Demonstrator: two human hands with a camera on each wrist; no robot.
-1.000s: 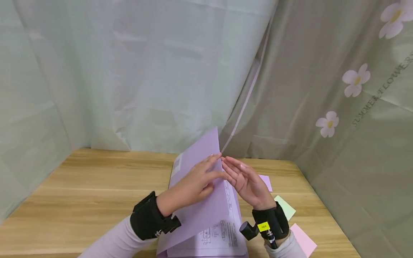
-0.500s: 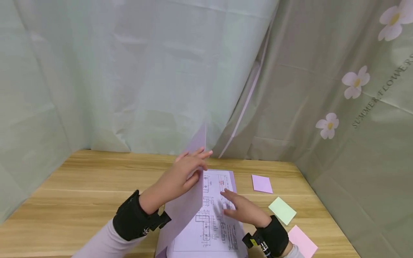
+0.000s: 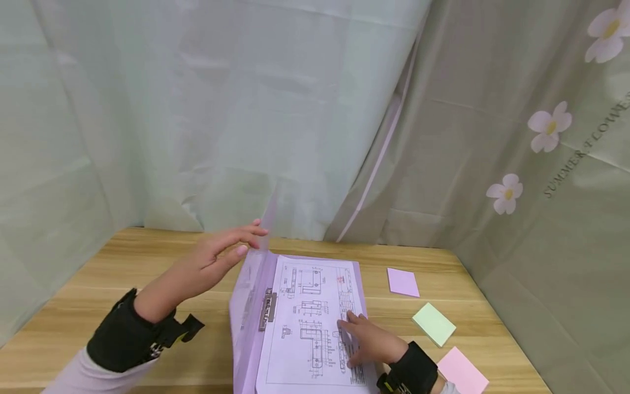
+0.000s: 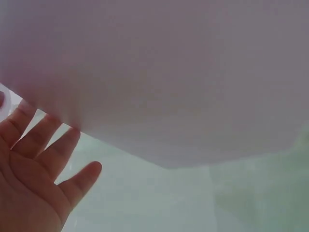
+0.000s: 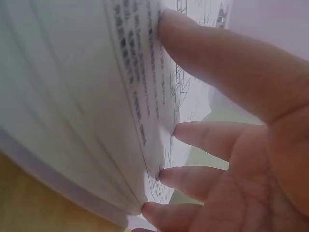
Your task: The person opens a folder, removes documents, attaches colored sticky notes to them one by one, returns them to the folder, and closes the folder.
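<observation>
A light purple clip folder (image 3: 361, 284) lies on the wooden table, with its front cover (image 3: 246, 306) swung up at the left and standing steeply. In it lies a stack of printed sheets (image 3: 305, 306) with technical drawings, under a metal clip (image 3: 267, 310) along the left side. My left hand (image 3: 211, 260) has extended fingers; in the left wrist view its fingertips (image 4: 72, 135) touch the cover's edge (image 4: 159, 162). My right hand (image 3: 376, 340) rests spread fingertips on the right part of the top sheet, as the right wrist view shows.
To the right of the folder lie a purple sticky-note pad (image 3: 403, 282), a green pad (image 3: 434, 324) and a pink pad (image 3: 464, 371). Pale curtains (image 3: 236, 120) hang behind and beside the wooden table (image 3: 162, 257).
The folder's cover has swung left, with my left hand moving left against it, uncovering the sheets and clip. My right hand has left the cover's edge and come down onto the papers.
</observation>
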